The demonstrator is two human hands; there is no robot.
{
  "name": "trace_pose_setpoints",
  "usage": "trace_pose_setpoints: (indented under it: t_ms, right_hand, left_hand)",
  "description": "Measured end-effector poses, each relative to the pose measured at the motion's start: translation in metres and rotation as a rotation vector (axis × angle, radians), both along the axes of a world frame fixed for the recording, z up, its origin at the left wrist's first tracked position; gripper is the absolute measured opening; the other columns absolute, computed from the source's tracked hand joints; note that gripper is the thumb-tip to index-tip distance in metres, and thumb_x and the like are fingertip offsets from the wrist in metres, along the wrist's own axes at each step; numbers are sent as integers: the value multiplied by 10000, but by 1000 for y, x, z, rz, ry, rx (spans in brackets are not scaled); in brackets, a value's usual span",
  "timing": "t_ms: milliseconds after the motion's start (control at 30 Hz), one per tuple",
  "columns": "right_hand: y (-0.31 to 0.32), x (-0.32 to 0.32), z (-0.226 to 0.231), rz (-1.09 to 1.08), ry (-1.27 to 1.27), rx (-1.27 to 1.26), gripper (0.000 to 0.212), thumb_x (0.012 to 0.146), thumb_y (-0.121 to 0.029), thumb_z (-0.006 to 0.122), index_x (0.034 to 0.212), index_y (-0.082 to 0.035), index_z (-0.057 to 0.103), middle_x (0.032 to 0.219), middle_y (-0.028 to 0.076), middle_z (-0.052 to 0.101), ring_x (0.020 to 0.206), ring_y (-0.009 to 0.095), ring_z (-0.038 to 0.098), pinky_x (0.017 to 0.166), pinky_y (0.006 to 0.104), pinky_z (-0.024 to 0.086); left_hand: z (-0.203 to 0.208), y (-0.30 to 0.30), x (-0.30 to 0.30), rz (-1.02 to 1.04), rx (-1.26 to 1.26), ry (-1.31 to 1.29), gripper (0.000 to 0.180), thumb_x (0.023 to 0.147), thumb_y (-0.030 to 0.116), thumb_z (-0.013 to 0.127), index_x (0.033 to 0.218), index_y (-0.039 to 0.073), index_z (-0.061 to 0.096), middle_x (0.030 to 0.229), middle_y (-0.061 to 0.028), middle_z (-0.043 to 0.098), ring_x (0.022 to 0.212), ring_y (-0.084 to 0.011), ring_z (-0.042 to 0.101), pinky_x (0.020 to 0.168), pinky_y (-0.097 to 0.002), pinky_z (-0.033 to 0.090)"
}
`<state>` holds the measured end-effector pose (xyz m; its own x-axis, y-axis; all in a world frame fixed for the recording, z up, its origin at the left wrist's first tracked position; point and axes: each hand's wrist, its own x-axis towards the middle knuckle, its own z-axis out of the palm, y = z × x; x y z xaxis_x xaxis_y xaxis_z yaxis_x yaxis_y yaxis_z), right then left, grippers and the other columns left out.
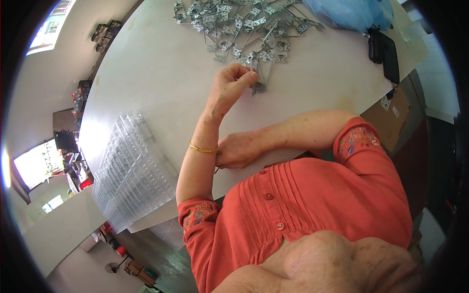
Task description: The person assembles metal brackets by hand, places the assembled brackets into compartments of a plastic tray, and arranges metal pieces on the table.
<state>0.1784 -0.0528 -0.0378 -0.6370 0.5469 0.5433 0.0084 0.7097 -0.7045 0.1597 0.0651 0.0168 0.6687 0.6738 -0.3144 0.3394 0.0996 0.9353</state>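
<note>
My left hand (231, 87) reaches out over the white table, thumb and forefinger pinched on a small metal bracket (259, 88) at the near edge of a heap. That heap (244, 29) is a tangle of silvery metal brackets with thin rods. My right hand (240, 149) lies nearer my body, curled beside my left forearm below the gold bangle (202, 149). Its fingertips are hidden behind that forearm. A thin dark tip (216, 170) sticks out there, too small to name.
A stack of clear plastic trays (132, 171) leans over the table's left edge. At the far right lie a blue plastic bag (351, 12) and a black case (389, 58) with a second black item. A cardboard box (388, 117) stands beyond the table's right edge.
</note>
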Motion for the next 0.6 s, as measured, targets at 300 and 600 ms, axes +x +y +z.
trace_pose_setpoints:
  t_ms: [300, 600]
  right_hand:
    - [1, 0, 0, 6, -43, -1, 164, 928, -179, 575, 895, -24, 613, 871, 147, 667, 837, 357, 670, 726, 477, 541]
    - [3, 10, 16, 61, -208, -44, 177, 963, -204, 563, 908, -43, 609, 849, 124, 625, 822, 339, 639, 737, 456, 517]
  left_hand:
    - [11, 4, -9, 5, -68, -19, 163, 963, 181, 667, 879, 47, 628, 1076, -126, 713, 1012, -163, 646, 790, -277, 478]
    - [16, 1, -66, 163, -343, -498, 107, 991, 124, 617, 986, 19, 597, 1223, -249, 654, 998, -302, 710, 905, -433, 564]
